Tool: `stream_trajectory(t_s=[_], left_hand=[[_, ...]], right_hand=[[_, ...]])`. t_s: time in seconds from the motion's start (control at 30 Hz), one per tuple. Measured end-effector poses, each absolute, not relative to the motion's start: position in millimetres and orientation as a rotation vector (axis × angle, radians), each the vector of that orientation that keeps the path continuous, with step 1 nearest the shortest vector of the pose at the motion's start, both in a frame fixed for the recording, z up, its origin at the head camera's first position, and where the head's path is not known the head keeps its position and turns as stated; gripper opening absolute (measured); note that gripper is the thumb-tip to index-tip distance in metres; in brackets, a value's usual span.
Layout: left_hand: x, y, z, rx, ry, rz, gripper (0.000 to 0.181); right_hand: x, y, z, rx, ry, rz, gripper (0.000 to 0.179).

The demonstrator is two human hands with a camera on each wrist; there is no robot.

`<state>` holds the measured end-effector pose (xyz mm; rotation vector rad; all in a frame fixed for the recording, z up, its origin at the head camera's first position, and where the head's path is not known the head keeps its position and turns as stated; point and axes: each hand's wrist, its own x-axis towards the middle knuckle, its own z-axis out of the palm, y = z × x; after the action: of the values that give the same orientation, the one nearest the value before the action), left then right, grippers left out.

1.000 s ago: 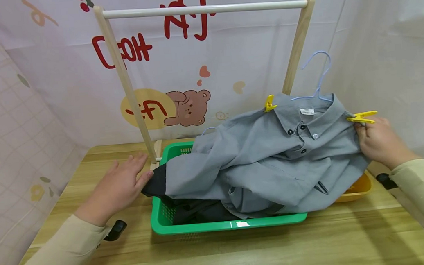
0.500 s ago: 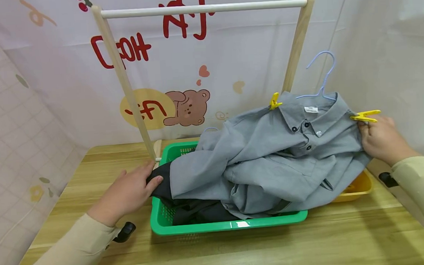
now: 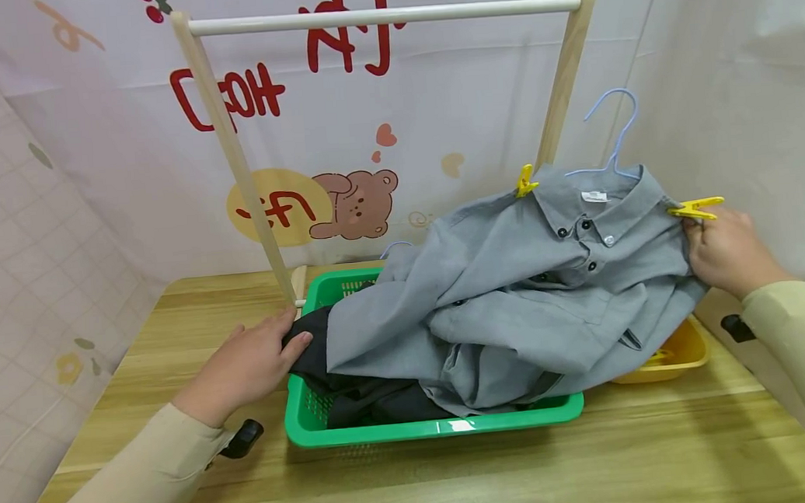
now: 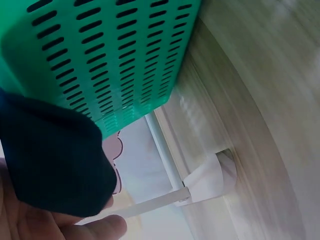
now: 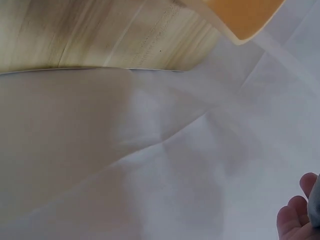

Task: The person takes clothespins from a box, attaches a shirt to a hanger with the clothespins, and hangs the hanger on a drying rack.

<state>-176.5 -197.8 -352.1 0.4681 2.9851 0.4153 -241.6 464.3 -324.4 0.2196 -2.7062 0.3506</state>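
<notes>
A grey button-up shirt [image 3: 511, 306] lies draped over a green basket [image 3: 436, 428], its collar raised at the right. Inside the collar sits a light-blue hanger [image 3: 617, 139]. One yellow clothespin [image 3: 526, 181] is clipped at the left shoulder, a second yellow clothespin [image 3: 697, 208] at the right one. My right hand [image 3: 732, 252] grips the grey fabric just below that second clothespin. At the left, my left hand [image 3: 249, 363] holds the black sleeve cuff [image 3: 308, 342] between thumb and fingers; the left wrist view shows this dark cloth [image 4: 57, 155] beside the basket's slotted wall.
Behind the basket stands a wooden rack with a white bar [image 3: 386, 16]. A yellow-orange bin [image 3: 690, 348] with yellow pieces inside is partly hidden by the shirt. Dark cloth [image 3: 385, 403] lies in the basket. Another hanger's hook [image 3: 397, 246] shows behind the shirt.
My left hand has moved right and now holds the black cuff. My right hand has lifted the collar end slightly up and to the right, with the hanger and clothespins moving along.
</notes>
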Motion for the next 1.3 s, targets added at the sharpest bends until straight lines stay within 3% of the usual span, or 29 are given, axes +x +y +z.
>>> stream_trajectory(t_s=[1.3], left_hand=[[-206,-186,-350,0.363,2.863,0.422,0.076]], right_hand=[[-241,477,-333,0.2,-2.681,0.37,0.045]])
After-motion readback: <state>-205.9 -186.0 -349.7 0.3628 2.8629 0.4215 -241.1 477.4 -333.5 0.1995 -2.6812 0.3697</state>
